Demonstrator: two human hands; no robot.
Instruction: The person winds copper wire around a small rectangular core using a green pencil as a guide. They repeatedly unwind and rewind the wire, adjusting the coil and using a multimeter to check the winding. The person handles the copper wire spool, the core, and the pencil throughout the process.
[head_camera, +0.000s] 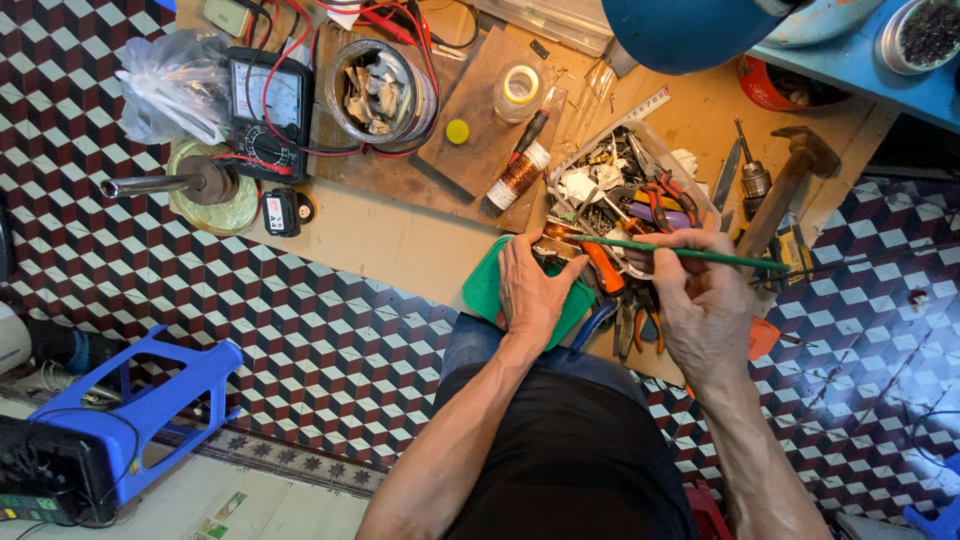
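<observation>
- Left hand (530, 290) is laid over a green tray (485, 290) at the near edge of the counter (400, 240); thumb and fingertips are pinched on a small brass-coloured part (555, 248) at the tray's far edge
- Left grip: clenched on that part; what the part is cannot be told, it is too small and half covered
- Right hand (700, 295) is closed on a thin green-handled tool (680, 253), held pencil-style between thumb and fingers
- Long axis of the tool: nearly level across the view, tail sticking out past the right hand to the person's right, working end aimed left at the held part
- Key relation: the part lies directly left of the right grip, on the tool's own axis; the tip is seen at or just beside the part, contact cannot be confirmed
- Left hand is the nearer one to the part, it is already on it; right hand reaches it only through the tool
- An orange-handled tool (603, 272) lies between the two hands, just under the green tool
- Clutter tray of pliers and bits (640, 190) sits just beyond the hands; hammer (785, 185) to its right
- Further off on the counter: copper wire spool (520, 172), multimeter (268, 112), round tin (378, 90)
- Blue plastic stool (160, 400) lies on the patterned floor, well apart to the left
</observation>
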